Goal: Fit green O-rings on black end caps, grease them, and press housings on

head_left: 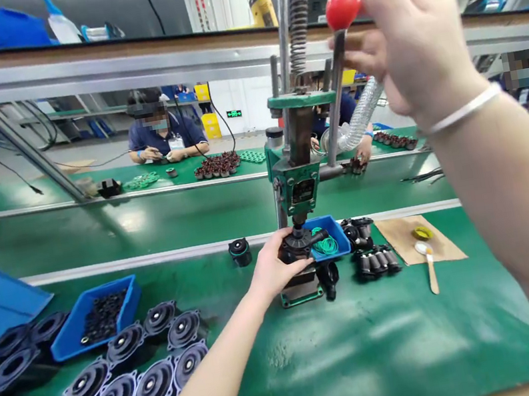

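Left hand (271, 263): clasped around a black, round plastic housing with a side spout (298, 242), thumb in front, fingers at its far side. Right hand (412, 31): raised, blurred, against a glossy red ball knob (344, 4) on a dark metal lever (336, 98); fingers pass behind the lever, firmness of grip cannot be told. Hands well apart. Housing: directly beneath the ram of a green-painted metal bench press (301, 185), above a squat steel base (301, 291). Handling note, by judgement: keep the housing level and centred under the ram, hold the left fingertips low and outside its path, and draw the lever with even pressure, not a jerk. Beside the base: one black plastic elbow-shaped part (330, 280). Behind: a blue plastic bin (344, 243) of thin green rings (323, 243). Right: clustered black cylindrical parts (377, 261); brown paper sheet (447, 245). Left: black flanged round housings (152, 384), grouped on the green tabletop (363, 364). Beyond: a masked co-worker in dark blue (165, 133).
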Tool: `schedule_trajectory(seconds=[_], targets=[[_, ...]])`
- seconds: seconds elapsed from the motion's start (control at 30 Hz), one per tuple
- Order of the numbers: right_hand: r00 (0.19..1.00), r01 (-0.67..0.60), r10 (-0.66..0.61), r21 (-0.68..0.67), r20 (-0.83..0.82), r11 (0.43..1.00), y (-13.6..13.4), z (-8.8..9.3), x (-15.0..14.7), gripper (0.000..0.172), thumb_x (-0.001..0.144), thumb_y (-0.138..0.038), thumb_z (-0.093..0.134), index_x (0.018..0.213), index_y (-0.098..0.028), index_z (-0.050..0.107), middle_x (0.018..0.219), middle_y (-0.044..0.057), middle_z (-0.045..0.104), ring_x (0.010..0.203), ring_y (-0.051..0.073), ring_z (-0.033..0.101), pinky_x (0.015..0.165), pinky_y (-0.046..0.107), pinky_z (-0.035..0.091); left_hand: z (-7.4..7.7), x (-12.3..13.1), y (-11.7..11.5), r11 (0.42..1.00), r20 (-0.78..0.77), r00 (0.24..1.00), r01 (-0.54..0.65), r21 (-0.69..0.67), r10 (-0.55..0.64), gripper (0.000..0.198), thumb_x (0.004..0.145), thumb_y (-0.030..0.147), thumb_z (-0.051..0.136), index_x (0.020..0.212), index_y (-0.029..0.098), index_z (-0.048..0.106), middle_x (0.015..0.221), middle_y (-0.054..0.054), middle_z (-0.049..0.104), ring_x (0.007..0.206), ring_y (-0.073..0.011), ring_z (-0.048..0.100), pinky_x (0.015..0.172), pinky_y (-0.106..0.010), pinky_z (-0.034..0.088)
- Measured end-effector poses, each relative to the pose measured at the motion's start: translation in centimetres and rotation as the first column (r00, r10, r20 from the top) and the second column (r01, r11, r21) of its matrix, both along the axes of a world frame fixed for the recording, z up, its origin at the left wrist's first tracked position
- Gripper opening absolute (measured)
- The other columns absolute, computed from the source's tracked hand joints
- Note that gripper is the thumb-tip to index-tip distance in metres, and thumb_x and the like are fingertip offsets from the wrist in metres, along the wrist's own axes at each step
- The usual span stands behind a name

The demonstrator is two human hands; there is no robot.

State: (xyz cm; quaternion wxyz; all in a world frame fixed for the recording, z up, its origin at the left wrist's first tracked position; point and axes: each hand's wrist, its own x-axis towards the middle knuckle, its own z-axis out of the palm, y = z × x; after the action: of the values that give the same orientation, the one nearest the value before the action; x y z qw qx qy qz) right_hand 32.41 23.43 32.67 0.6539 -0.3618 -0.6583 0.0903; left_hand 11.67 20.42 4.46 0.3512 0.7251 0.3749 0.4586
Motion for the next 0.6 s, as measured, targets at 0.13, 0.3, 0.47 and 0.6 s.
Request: schedule_trajectory(seconds=[0.13,0.3,0.47,0.6], targets=[[0.994,-0.087,0.081,-0.084,-0.069,0.993,3.1,1.5,-2.2,0.026,0.104,-0.037,0.036,0.092,-0.017,0.047,0.063,-0.007,0.042,0.042,0.002,0.038,0.037,0.016,0.042,-0.4,0.4,0.8,0.998,-0.007,1.0,0.002,-0.061,-0.002,0.068,0.066,0.031,0.086,0.125,0.02,0.054,0.112,-0.008,0.07,0.096,-0.0234,0.07,0.088,-0.038,0.057],[0.981,0.043,0.004,0.241,-0.193,0.969,1.2,-1.2,-3.4,0.057,0.093,-0.072,0.01,0.095,-0.022,0.039,0.066,-0.006,0.026,0.045,0.002,0.031,0.039,0.011,0.029,-0.6,0.3,1.0,1.0,-0.018,1.0,-0.009,-0.008,0.009,0.067,0.065,0.032,0.086,0.124,0.021,0.055,0.116,-0.009,0.069,0.106,-0.0264,0.068,0.094,-0.04,0.055],[0.947,0.141,0.007,0.435,-0.321,0.889,0.9,-1.7,-3.4,0.062,0.078,-0.083,0.018,0.09,-0.025,0.033,0.061,-0.01,0.023,0.044,0.001,0.046,0.043,0.009,0.032,-0.9,0.3,1.1,0.999,-0.029,0.999,-0.012,0.047,0.013,0.065,0.066,0.031,0.086,0.123,0.02,0.055,0.117,-0.01,0.068,0.108,-0.0264,0.067,0.095,-0.041,0.054],[0.965,-0.088,0.146,0.254,-0.218,0.963,2.4,-1.0,-1.8,0.041,0.087,-0.042,0.004,0.093,-0.019,0.037,0.055,-0.013,0.023,0.054,0.004,0.064,0.051,0.01,0.031,-0.8,0.3,1.0,0.999,-0.03,1.0,-0.008,0.048,0.009,0.065,0.066,0.032,0.087,0.122,0.021,0.055,0.112,-0.008,0.07,0.101,-0.0242,0.069,0.089,-0.038,0.056]])
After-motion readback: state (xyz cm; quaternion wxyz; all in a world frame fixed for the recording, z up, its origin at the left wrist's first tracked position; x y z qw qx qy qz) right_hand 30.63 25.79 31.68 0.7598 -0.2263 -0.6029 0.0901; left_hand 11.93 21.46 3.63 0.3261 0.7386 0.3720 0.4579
